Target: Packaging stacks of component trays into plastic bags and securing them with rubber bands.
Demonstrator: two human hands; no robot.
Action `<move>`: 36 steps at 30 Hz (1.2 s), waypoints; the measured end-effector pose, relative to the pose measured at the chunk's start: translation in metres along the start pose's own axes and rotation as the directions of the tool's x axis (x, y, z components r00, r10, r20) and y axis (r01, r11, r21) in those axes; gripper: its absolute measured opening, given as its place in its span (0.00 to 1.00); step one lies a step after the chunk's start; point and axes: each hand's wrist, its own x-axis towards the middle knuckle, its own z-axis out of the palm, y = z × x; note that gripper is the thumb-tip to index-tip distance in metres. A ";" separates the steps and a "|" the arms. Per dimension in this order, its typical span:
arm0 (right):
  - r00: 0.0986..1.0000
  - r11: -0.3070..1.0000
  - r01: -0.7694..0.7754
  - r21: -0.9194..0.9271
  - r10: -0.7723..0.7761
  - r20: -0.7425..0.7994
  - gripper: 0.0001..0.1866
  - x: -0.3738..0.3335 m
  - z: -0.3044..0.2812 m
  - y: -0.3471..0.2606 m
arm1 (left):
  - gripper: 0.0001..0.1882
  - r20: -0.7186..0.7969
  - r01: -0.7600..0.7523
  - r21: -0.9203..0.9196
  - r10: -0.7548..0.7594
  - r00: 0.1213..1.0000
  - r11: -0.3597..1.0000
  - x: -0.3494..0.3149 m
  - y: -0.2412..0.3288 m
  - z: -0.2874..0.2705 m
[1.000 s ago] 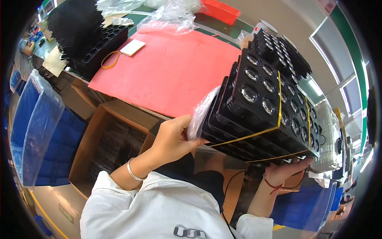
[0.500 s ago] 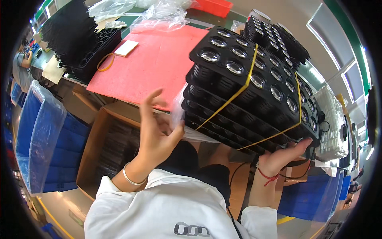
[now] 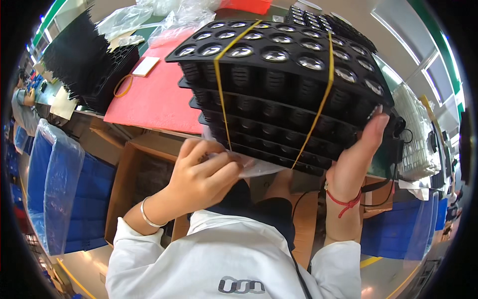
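A stack of black trays (image 3: 279, 82) with round shiny pieces in the top pockets is tilted up before me, bound by two yellow bands (image 3: 316, 112). My right hand (image 3: 356, 149) holds its right end from below, thumb up along the corner. At the lower left of the stack, my left hand (image 3: 204, 172) is closed, fingers curled in a pinch by the edge of a clear plastic bag (image 3: 261, 167). The bag lies beneath the stack's underside. Most of its extent is hidden behind the trays.
A pink sheet (image 3: 149, 99) covers part of the table, with a small white block (image 3: 146, 66) and a loose rubber band (image 3: 123, 86) on it. Black trays (image 3: 107, 74) are piled at the left. An open carton (image 3: 119, 184) and lined blue bins (image 3: 84, 199) stand below.
The stack has turned and shifted left, its long side now facing me. My left hand has gone from spread fingers to curled ones at the bag's edge.
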 end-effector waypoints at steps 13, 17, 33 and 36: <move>0.976 0.996 0.064 0.066 -0.076 0.205 0.36 0.008 0.012 -0.017 | 0.09 0.211 0.109 -0.028 -0.100 0.972 0.994 0.028 0.062 0.030; 0.976 0.996 0.058 0.062 -0.070 0.207 0.35 0.007 0.007 -0.012 | 0.10 0.000 0.049 -0.030 -0.049 0.999 0.998 0.040 0.085 0.051; 0.960 0.987 -0.020 0.157 -0.025 0.280 0.40 0.003 -0.032 0.018 | 0.12 -0.129 0.010 -0.189 -0.035 0.991 0.982 0.060 0.096 0.067; 0.946 0.983 -0.013 0.181 -0.046 0.322 0.42 0.007 -0.038 0.028 | 0.12 -0.145 -0.004 -0.211 -0.027 0.989 0.977 0.058 0.090 0.072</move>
